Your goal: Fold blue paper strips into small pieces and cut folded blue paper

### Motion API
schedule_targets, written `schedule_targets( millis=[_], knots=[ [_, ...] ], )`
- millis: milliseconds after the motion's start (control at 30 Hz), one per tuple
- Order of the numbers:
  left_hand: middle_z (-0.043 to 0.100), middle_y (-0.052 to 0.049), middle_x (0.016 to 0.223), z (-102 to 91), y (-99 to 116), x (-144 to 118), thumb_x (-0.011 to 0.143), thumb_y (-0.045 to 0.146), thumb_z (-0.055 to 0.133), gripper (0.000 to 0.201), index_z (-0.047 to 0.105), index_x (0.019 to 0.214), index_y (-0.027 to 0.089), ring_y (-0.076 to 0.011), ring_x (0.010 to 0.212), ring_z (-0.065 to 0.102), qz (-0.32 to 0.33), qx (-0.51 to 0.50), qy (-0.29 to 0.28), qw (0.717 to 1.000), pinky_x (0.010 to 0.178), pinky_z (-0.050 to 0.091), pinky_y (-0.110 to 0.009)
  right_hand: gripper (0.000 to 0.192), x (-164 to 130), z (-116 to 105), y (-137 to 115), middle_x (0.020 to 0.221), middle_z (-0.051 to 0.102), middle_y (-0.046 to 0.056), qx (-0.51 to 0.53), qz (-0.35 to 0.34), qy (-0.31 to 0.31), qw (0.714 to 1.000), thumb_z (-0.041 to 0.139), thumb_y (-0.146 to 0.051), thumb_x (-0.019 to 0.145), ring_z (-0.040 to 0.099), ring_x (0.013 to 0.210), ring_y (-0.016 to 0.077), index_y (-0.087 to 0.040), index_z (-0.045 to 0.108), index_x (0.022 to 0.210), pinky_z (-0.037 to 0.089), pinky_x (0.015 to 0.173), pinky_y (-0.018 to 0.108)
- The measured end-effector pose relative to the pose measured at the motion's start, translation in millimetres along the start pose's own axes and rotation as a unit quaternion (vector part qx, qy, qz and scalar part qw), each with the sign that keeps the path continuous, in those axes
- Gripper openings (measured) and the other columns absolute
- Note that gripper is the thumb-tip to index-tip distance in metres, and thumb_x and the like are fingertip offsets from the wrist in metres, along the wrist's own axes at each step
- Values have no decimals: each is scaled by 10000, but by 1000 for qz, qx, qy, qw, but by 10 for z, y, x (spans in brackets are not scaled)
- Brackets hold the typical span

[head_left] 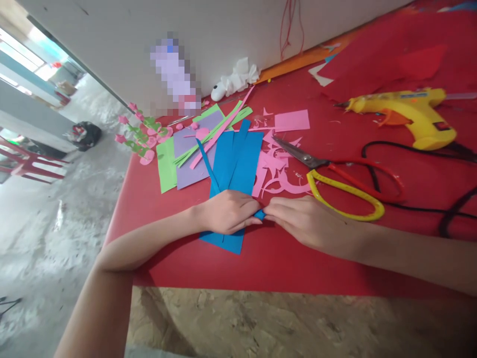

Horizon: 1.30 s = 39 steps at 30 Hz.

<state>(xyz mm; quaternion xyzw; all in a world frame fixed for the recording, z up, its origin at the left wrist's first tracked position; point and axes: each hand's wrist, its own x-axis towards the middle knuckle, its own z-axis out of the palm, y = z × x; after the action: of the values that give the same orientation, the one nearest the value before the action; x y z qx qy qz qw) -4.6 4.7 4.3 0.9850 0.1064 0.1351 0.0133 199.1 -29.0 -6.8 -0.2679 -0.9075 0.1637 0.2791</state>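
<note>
Both my hands meet over the lower part of a blue paper sheet (246, 164). Between the fingertips shows a small folded piece of blue paper (260, 215). My left hand (233, 213) is closed on it, resting across the sheet. My right hand (298, 219) pinches its other side, with fingers pressed together. Blue paper strips (242, 134) lie on the sheet, one running up from under my left hand. Scissors (335, 179) with one red and one yellow handle lie just beyond my right hand, blades apart. My fingers hide most of the folded piece.
Pink paper scraps (283, 179) lie beside the blue sheet. Purple paper (192, 169), green paper (166, 166) and small pink paper flowers (137, 129) are at the left. A yellow glue gun (410, 114) with a black cord lies at right on the red table (179, 268).
</note>
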Motion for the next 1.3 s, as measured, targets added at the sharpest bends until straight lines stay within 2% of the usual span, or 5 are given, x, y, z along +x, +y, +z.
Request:
schedule_targets(
  millis=[367,800,1300],
  knots=[
    [573,-27,554,30,6,6,967,376,175,454,465,686,167,-124,484,508,-5,22,24,999,495,409,-233,288,-19,33,27,696,628,42,15,14,-7,1000,339,-110,879,573,565,119,-149,616,807,432,503,228],
    [547,-12,524,39,28,24,966,379,179,436,419,660,183,-116,451,471,-19,35,41,998,473,387,-226,278,-35,92,0,692,609,38,-26,25,22,999,336,-93,873,565,590,118,-157,582,761,404,518,227],
    [524,-3,483,56,44,42,971,348,151,444,415,657,179,-111,421,463,-13,79,47,996,462,374,-217,268,-23,109,-52,591,543,15,-91,-7,77,993,377,-37,844,495,503,111,-130,583,701,331,458,249]
  ],
)
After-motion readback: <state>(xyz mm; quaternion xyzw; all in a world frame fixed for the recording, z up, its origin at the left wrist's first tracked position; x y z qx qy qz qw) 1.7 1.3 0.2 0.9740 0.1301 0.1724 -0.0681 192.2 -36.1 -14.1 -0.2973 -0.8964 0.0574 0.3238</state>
